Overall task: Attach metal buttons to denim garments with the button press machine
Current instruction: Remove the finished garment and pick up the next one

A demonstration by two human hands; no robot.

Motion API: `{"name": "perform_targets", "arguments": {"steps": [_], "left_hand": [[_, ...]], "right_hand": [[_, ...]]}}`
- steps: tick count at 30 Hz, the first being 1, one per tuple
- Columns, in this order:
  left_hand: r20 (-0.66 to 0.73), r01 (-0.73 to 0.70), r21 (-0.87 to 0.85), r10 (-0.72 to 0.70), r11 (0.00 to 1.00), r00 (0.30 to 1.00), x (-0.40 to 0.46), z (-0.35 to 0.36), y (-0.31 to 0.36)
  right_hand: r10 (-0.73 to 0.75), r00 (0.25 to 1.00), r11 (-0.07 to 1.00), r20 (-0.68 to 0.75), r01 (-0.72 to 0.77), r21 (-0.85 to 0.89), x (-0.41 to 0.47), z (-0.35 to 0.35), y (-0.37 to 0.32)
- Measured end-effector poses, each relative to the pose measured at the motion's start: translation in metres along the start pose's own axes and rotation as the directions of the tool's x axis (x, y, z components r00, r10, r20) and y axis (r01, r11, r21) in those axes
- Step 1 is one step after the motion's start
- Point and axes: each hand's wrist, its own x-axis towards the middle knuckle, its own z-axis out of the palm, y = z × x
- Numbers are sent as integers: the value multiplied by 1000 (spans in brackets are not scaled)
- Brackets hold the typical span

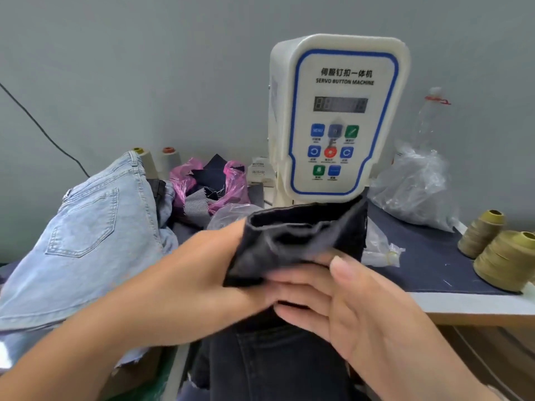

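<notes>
A dark denim garment [292, 241] is held up in front of the white servo button machine [338, 117], hiding the machine's press head. My left hand [202, 270] grips the garment's folded waistband from the left. My right hand [347, 296] holds the same fold from below and the right, thumb on top of the cloth. The rest of the dark garment [275, 357] hangs down toward my lap. No metal button can be seen.
A pile of light blue jeans [86, 227] lies at the left. Pink bags with fabric scraps [208, 180] sit behind it. Clear plastic bags [414, 186] and olive thread cones [503, 256] stand at the right on a dark table mat [428, 256].
</notes>
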Motion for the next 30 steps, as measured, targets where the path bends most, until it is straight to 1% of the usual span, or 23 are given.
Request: {"name": "perform_targets", "arguments": {"steps": [1, 2, 3, 4, 5, 6, 7, 8, 9, 10, 11, 12, 13, 14, 18, 21, 22, 23, 24, 25, 27, 28, 30], "left_hand": [[-61, 30, -51, -33, 998, 998, -2, -4, -4], [-88, 57, -134, -69, 989, 994, -5, -10, -9], [-78, 78, -216, -97, 973, 992, -8, -15, -15], [-60, 88, -274, -108, 958, 992, -12, -21, -19], [-51, 93, -326, -116, 941, 992, -17, -26, -23], [-56, 96, -383, -127, 919, 990, -21, -30, -27], [-76, 92, -439, -140, 894, 987, -25, -34, -31], [-101, 78, -491, -145, 868, 984, -29, -38, -34], [-127, 67, -529, -156, 846, 980, -32, -41, -37], [-155, 56, -553, -169, 831, 973, -34, -46, -39], [-189, 41, -563, -177, 825, 966, -36, -51, -41], [-226, 26, -556, -181, 831, 957, -37, -58, -43], [-268, 9, -538, -181, 843, 946, -38, -67, -44], [-318, -9, -519, -183, 855, 930, -38, -79, -46], [-463, 65, -421, -275, 905, 843, -28, -155, -60], [-614, 157, -303, -319, 940, 722, -10, -227, -84], [-682, 240, -214, -320, 947, 658, -5, -250, -97], [-741, 376, -108, -327, 920, 587, -2, -266, -112], [-778, 541, -2, -341, 841, 527, -2, -279, -128], [-780, 689, 98, -375, 718, 502, -5, -287, -145], [-713, 819, 294, -457, 493, 531, -11, -281, -180], [-661, 817, 356, -496, 454, 563, -14, -270, -197], [-541, 777, 360, -562, 517, 625, -16, -234, -231]], "right_hand": [[-48, 998, 990, 31, 52, -134, -1, -2, 2], [-156, 987, 927, 37, 159, -339, -3, -6, 7], [-316, 949, 773, 11, 264, -577, -6, -13, 13], [-491, 871, 579, -5, 322, -749, -8, -20, 22], [-622, 783, 429, -13, 328, -842, -11, -29, 33], [-689, 724, 375, -39, 310, -874, -15, -40, 48], [-695, 711, 414, -108, 273, -868, -15, -48, 63], [-630, 751, 539, -197, 240, -807, -15, -52, 78], [-493, 834, 694, -249, 204, -691, -12, -54, 91], [-307, 925, 819, -224, 137, -557, -9, -54, 102], [-131, 980, 895, -147, 53, -442, -4, -51, 109], [-6, 998, 925, -68, -20, -378, 1, -46, 111], [48, 999, 935, -17, -51, -350, 9, -38, 110], [39, 999, 943, 9, -34, -330, 20, -29, 108], [-80, 997, 965, 7, 79, -250, 81, 20, 89], [33, 999, 986, 17, -30, -162, 151, 56, 69], [83, 996, 982, 12, -80, -169, 176, 67, 64], [118, 993, 973, 4, -114, -203, 196, 73, 62], [127, 992, 958, -9, -125, -258, 215, 76, 66], [132, 990, 933, -50, -141, -331, 232, 78, 73], [151, 978, 816, -141, -204, -541, 251, 72, 94], [127, 980, 751, -156, -198, -630, 253, 68, 106], [80, 996, 639, -43, -85, -765, 250, 62, 134]]}}
